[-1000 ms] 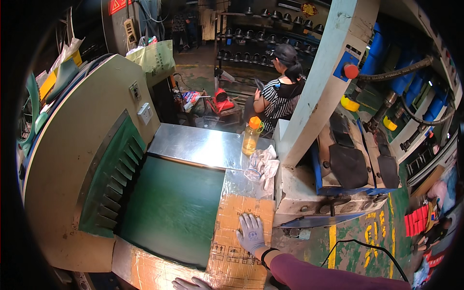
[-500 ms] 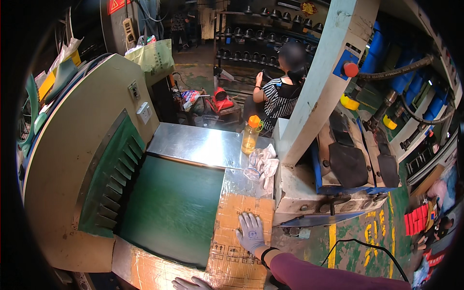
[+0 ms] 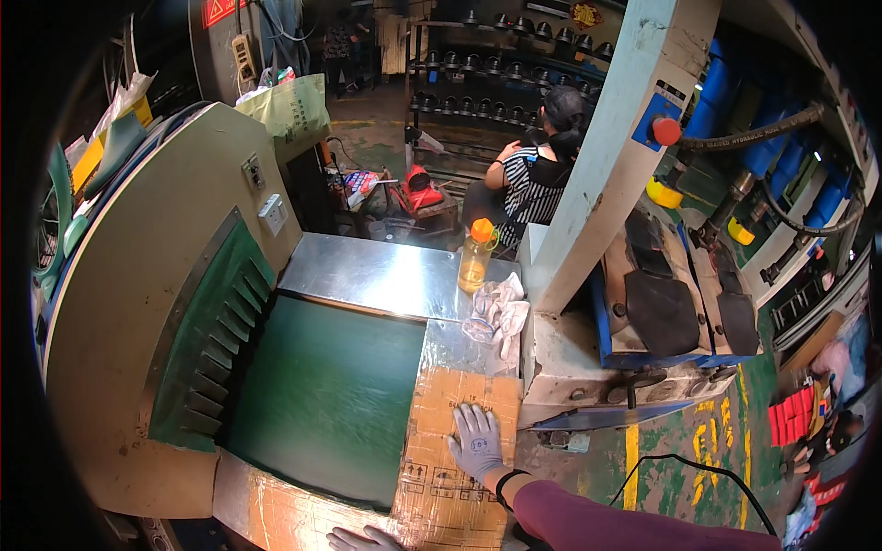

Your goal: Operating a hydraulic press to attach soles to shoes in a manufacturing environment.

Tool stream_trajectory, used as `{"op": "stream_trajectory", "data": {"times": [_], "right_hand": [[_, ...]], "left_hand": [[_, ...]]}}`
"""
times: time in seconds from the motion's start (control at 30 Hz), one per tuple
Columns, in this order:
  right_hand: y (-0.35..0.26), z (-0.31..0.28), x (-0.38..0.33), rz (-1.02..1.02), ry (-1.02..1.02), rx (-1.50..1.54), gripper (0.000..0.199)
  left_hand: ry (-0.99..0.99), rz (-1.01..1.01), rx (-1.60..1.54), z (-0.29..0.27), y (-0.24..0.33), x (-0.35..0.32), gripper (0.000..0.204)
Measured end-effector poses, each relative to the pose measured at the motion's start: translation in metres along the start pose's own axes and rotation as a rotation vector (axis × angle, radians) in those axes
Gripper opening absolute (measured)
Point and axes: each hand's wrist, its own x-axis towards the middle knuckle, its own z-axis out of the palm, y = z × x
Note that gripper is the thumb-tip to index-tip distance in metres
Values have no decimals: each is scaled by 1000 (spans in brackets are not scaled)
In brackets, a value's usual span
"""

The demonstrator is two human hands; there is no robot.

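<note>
My right hand, in a grey glove, lies flat with its fingers stretched on the taped cardboard that covers the right border of the machine. At the lower edge, my left hand, also gloved in grey, rests on the cardboard along the near border; only its fingers and part of its back show. Neither hand holds anything. To the left of my right hand is the green conveyor belt. Beyond that hand, crumpled white gloves lie on the metal border beside a bottle with an orange cap.
Green strip curtains hang at the beige machine housing on the left. On the right stands a press with a post and red button. A person in a striped top sits beyond, near racks of dark parts.
The seated person has shifted slightly, with the head turned and the arm lowered. My two hands stay in the same places.
</note>
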Motion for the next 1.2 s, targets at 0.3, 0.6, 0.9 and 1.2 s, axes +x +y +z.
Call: {"op": "stream_trajectory", "data": {"times": [0.3, 0.6, 0.9, 1.2], "right_hand": [[0, -1, 0, 2, -2, -5, 62], [0, 0, 0, 18, -52, -27, 64], [1, 1, 0, 4, -7, 29, 63], [0, 2, 2, 0, -5, 18, 62]], "left_hand": [[4, 0, 26, -7, 4, -1, 71], [-31, -32, 28, -6, 4, 0, 74], [-24, -33, -15, -10, 6, -1, 75], [-21, -43, -39, -2, 2, 0, 74]]}}
